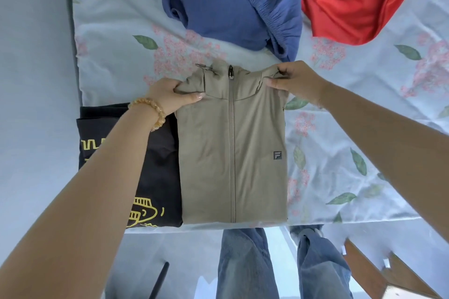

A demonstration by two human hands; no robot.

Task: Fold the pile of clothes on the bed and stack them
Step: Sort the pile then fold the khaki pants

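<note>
- Head view: thin khaki zip-front jacket (233, 148) lies flat at the bed's (340, 128) near edge.
- Left hand (170, 94) and right hand (295, 80) pinch its shoulder corners.
- Fabric looks soft, light, probably slippery; hold both shoulders.
- Folded black printed shirt (155, 177) touches its left side.

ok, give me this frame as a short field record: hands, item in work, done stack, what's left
left hand: grips the khaki jacket's far left corner
right hand: pinches its far right corner
khaki jacket: zipped, front up, sides folded in, flat at the near edge of the bed
black shirt: folded, on the jacket's left, touching it
unfolded: blue garment, red garment, on the far side
</note>
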